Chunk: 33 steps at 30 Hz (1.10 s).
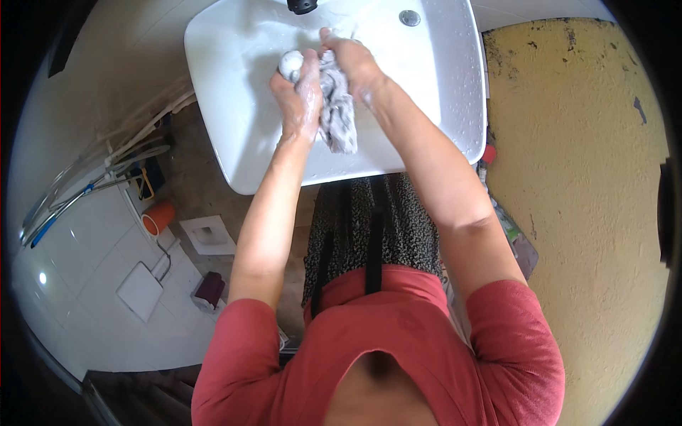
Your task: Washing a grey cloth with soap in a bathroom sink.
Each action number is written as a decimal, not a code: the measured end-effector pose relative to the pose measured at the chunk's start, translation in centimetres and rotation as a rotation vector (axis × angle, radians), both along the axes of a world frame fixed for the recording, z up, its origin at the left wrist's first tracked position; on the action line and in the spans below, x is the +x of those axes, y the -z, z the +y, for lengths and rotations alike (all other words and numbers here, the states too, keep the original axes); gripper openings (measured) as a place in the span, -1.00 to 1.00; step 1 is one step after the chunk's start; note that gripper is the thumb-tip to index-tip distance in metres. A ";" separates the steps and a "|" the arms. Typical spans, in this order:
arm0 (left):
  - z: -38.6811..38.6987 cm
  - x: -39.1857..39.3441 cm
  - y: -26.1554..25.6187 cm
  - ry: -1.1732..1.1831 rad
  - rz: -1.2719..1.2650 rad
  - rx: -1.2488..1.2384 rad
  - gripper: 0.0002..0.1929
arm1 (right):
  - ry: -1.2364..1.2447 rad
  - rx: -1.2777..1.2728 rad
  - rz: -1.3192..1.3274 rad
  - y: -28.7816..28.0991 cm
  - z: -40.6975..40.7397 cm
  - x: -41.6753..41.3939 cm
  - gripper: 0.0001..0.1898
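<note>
A wet, soapy, grey-and-white cloth (337, 114) hangs between my hands over the white washbasin (330, 173). My left hand (299, 98) is lathered and has its fingers curled around a white rounded thing (291, 65), perhaps a bunched part of the cloth or a bar of soap; which one I cannot tell. My right hand (354, 61) grips the upper end of the cloth, its thumb side towards the tap. Suds cover both hands and the right wrist. Part of the cloth is hidden behind the fingers.
A dark tap spout (302, 5) juts over the basin's far edge, with a round metal drain fitting (409, 18) to its right. A yellow wall (581, 160) stands close on the right. Pipes, an orange bucket (158, 218) and a squat toilet (208, 235) lie to the left below.
</note>
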<state>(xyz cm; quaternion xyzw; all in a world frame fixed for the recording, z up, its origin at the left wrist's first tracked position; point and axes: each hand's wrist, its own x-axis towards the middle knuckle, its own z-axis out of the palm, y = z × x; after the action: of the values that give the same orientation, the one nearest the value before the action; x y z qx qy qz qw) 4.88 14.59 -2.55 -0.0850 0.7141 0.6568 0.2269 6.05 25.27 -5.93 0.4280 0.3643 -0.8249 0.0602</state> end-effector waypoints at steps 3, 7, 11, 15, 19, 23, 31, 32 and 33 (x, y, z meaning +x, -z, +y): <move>-1.2 1.0 -0.3 0.074 0.094 0.125 -0.68 | -0.062 -0.559 0.374 0.1 3.3 2.2 -0.54; -4.7 0.7 0.9 0.034 -0.031 0.259 -0.69 | -0.059 0.019 0.447 -1.6 2.9 4.1 -0.63; -6.2 -0.2 2.4 0.184 0.031 0.170 -0.68 | 0.042 0.131 0.413 -2.6 3.8 5.6 -0.67; -6.2 -0.4 2.9 0.078 0.011 0.294 -0.65 | 0.114 0.148 0.446 -2.8 3.9 6.5 -0.71; -3.5 1.9 1.2 0.420 0.016 0.209 -0.59 | 0.056 0.231 0.441 -4.9 2.7 6.9 -0.69; -5.3 0.6 1.5 0.206 0.098 0.064 -0.69 | 0.157 0.468 0.330 -5.6 5.6 8.9 -0.78; -7.2 0.6 3.3 0.366 0.159 -0.293 -0.56 | 0.064 0.960 0.306 -14.0 6.3 7.5 -0.77; -6.7 1.5 2.8 0.395 0.163 -0.287 -0.58 | 0.114 0.860 0.358 -14.9 7.2 7.3 -0.78; -6.2 2.2 1.9 0.423 0.163 -0.284 -0.60 | 0.161 0.754 0.408 -15.5 7.8 7.2 -0.79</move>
<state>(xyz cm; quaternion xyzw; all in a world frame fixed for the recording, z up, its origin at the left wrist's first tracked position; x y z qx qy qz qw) 7.08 8.39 -4.50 0.0886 0.8169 0.4926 0.2866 13.21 33.07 9.56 0.2752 0.6098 -0.7040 -0.2381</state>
